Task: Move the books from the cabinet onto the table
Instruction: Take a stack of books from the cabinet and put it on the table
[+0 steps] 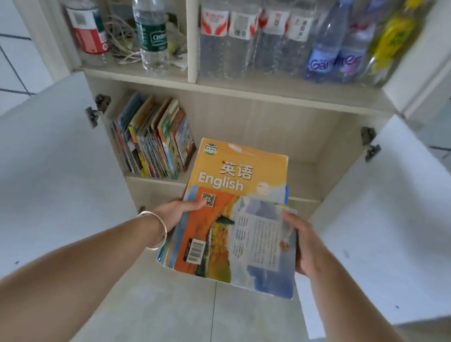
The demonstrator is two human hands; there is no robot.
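From where I watch, I have a small stack of books (233,217) held out in front of the open cabinet (255,128), an orange English textbook on top with a blue-covered one showing beneath it at the right edge. My left hand (174,213) grips the stack's left edge, thumb curled over the cover near the printed code, a silver bracelet (153,230) on that wrist; my right hand (300,243) clamps the right edge, thumb on top and fingers out of sight under the books. The stack is off the lower shelf and hangs over the tiled floor (191,329), so I judge this load to be mid-carry rather than delivered. No tabletop shows in this view, so I cannot tell whether any books have already been set down. What clearly remains is a row of thin colourful books (153,138) leaning together at the left end of the lower shelf. The upper shelf carries only bottles (242,24) and a tangle of cables (121,40), which I take to be no part of the job.
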